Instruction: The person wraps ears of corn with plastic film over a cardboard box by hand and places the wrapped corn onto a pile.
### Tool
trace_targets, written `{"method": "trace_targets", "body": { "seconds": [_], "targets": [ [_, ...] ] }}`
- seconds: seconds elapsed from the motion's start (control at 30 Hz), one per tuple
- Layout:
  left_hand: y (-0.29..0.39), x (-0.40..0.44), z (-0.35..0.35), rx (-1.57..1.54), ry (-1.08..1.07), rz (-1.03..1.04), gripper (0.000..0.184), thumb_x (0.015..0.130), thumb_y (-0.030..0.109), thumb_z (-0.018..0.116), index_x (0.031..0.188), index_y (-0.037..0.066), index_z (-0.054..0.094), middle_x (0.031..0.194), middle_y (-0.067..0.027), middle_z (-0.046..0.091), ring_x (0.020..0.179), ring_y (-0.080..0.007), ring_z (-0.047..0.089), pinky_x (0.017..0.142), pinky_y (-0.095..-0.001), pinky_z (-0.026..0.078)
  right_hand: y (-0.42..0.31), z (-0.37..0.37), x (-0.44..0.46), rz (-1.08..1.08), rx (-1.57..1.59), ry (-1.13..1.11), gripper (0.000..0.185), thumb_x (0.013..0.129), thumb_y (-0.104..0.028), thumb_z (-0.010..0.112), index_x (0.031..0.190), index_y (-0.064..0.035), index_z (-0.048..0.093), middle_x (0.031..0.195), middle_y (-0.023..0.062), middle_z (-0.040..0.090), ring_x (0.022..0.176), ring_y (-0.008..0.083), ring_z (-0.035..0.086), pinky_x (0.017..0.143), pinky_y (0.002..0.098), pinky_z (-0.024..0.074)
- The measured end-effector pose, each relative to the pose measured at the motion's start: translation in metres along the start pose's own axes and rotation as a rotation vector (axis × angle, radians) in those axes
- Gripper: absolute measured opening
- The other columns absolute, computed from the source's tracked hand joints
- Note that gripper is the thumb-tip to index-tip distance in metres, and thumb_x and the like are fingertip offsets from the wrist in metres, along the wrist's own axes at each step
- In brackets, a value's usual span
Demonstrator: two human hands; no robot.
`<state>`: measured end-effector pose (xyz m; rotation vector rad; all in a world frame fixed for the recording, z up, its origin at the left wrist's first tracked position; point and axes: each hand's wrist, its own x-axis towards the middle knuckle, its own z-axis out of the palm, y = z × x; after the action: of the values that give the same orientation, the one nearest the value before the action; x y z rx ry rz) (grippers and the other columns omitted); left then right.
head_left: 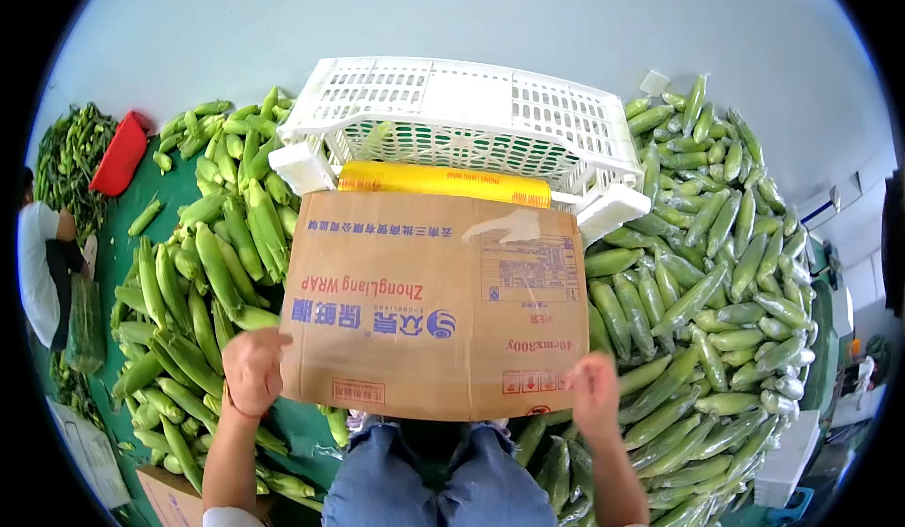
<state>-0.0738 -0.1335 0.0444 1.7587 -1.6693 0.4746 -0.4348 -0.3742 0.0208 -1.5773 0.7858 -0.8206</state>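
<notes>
A flat brown cardboard sheet [434, 301] with printing lies across the front, above my lap. My left hand [255, 371] is closed in a pinch beside its left edge. At its lower right edge is my right hand [595, 395], slightly blurred, with fingers pressed together. What either hand holds is too thin or hidden to make out. Behind the cardboard, a yellow wrap roll [443, 183] lies in front of a white plastic crate [471, 89].
Unwrapped green corn ears [207, 263] are heaped on the left, and film-wrapped ears [735, 244] on the right. A red basin [123, 153] stands at the far left. Another person [42, 272] is at the left edge. One cardboard box [170, 501] sits at lower left.
</notes>
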Motion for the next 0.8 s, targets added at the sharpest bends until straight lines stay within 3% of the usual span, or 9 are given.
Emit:
{"method": "trace_targets", "body": {
  "seconds": [0.2, 0.3, 0.47, 0.57, 0.63, 0.67, 0.7, 0.73, 0.8],
  "targets": [
    [0.022, -0.099, 0.008, 0.014, -0.247, -0.098, 0.025, 0.072, 0.000, 0.065, 0.094, 0.009, 0.058, 0.100, -0.0101, 0.066, 0.095, -0.0287, 0.066, 0.081, -0.0410, 0.052, 0.053, 0.004, -0.035, -0.055, -0.664, -0.262, 0.007, 0.091, -0.013, 0.057, 0.093, -0.0069, 0.059, 0.084, 0.0053, 0.064, 0.083, 0.0260, 0.059, 0.085, 0.0399, 0.0370],
    [0.041, -0.141, 0.016, 0.127, -0.276, -0.223, 0.040, 0.073, 0.003, 0.068, 0.112, 0.010, 0.061, 0.122, -0.0140, 0.059, 0.114, -0.0314, 0.058, 0.095, -0.0432, 0.046, 0.044, 0.012, -0.026, 0.139, -0.521, -0.262, 0.006, 0.091, -0.008, 0.055, 0.092, -0.0047, 0.060, 0.075, 0.0092, 0.066, 0.072, 0.0242, 0.066, 0.071, 0.0363, 0.0498],
    [0.062, -0.237, 0.062, 0.019, -0.074, -1.120, 0.059, 0.084, 0.009, 0.066, 0.137, 0.002, 0.042, 0.138, -0.0241, 0.043, 0.131, -0.0399, 0.039, 0.108, -0.0450, 0.034, 0.047, 0.003, -0.020, 0.187, -0.513, -0.312, 0.010, 0.095, -0.007, 0.052, 0.097, -0.0014, 0.060, 0.078, 0.0080, 0.065, 0.071, 0.0161, 0.064, 0.069, 0.0306, 0.0523],
    [0.028, -0.280, 0.147, -0.069, -0.150, -1.240, 0.059, 0.087, 0.012, 0.064, 0.140, 0.001, 0.039, 0.139, -0.0243, 0.043, 0.131, -0.0380, 0.039, 0.110, -0.0436, 0.032, 0.030, -0.004, -0.030, 0.265, -0.497, -0.222, 0.017, 0.096, -0.006, 0.051, 0.109, 0.0010, 0.059, 0.089, 0.0067, 0.064, 0.077, 0.0138, 0.062, 0.073, 0.0286, 0.0519],
    [0.014, -0.265, 0.177, -0.413, -0.301, -1.428, 0.040, 0.090, 0.016, 0.061, 0.126, 0.001, 0.055, 0.128, -0.0244, 0.054, 0.118, -0.0392, 0.052, 0.102, -0.0449, 0.040, 0.047, -0.020, -0.046, 0.270, -0.275, -0.286, 0.030, 0.095, -0.010, 0.053, 0.123, -0.0009, 0.058, 0.111, 0.0100, 0.064, 0.108, 0.0192, 0.060, 0.091, 0.0343, 0.0497],
    [-0.010, -0.289, 0.198, -0.587, -0.308, -1.384, 0.038, 0.091, 0.018, 0.060, 0.123, -0.001, 0.056, 0.128, -0.0233, 0.055, 0.115, -0.0371, 0.053, 0.100, -0.0456, 0.041, 0.047, -0.024, -0.045, 0.298, -0.474, -0.331, 0.032, 0.095, -0.013, 0.053, 0.124, -0.0007, 0.058, 0.119, 0.0112, 0.063, 0.112, 0.0210, 0.059, 0.093, 0.0357, 0.0492],
    [-0.031, -0.313, 0.217, -0.768, -0.318, -1.346, 0.037, 0.092, 0.020, 0.059, 0.120, -0.003, 0.057, 0.127, -0.0223, 0.056, 0.112, -0.0350, 0.054, 0.098, -0.0463, 0.041, 0.062, -0.016, -0.047, 0.353, -0.041, -0.257, 0.033, 0.095, -0.016, 0.054, 0.125, -0.0033, 0.058, 0.119, 0.0098, 0.064, 0.110, 0.0209, 0.060, 0.093, 0.0358, 0.0488],
    [-0.049, -0.334, 0.233, -0.948, -0.333, -1.313, 0.036, 0.093, 0.022, 0.058, 0.117, -0.004, 0.059, 0.127, -0.0213, 0.057, 0.109, -0.0329, 0.055, 0.096, -0.0470, 0.042, 0.060, -0.007, -0.035, 0.126, -0.434, -0.392, 0.034, 0.094, -0.018, 0.055, 0.126, -0.0075, 0.058, 0.119, 0.0098, 0.064, 0.107, 0.0209, 0.061, 0.091, 0.0363, 0.0490],
    [-0.048, -0.293, 0.208, -0.751, -0.222, -1.331, 0.037, 0.093, 0.022, 0.058, 0.119, -0.004, 0.057, 0.127, -0.0211, 0.057, 0.109, -0.0327, 0.056, 0.095, -0.0466, 0.043, 0.051, 0.021, -0.013, 0.229, -0.695, -0.429, 0.015, 0.094, -0.019, 0.053, 0.106, -0.0130, 0.059, 0.090, 0.0082, 0.069, 0.085, 0.0272, 0.067, 0.073, 0.0404, 0.0511]
  ]
}}
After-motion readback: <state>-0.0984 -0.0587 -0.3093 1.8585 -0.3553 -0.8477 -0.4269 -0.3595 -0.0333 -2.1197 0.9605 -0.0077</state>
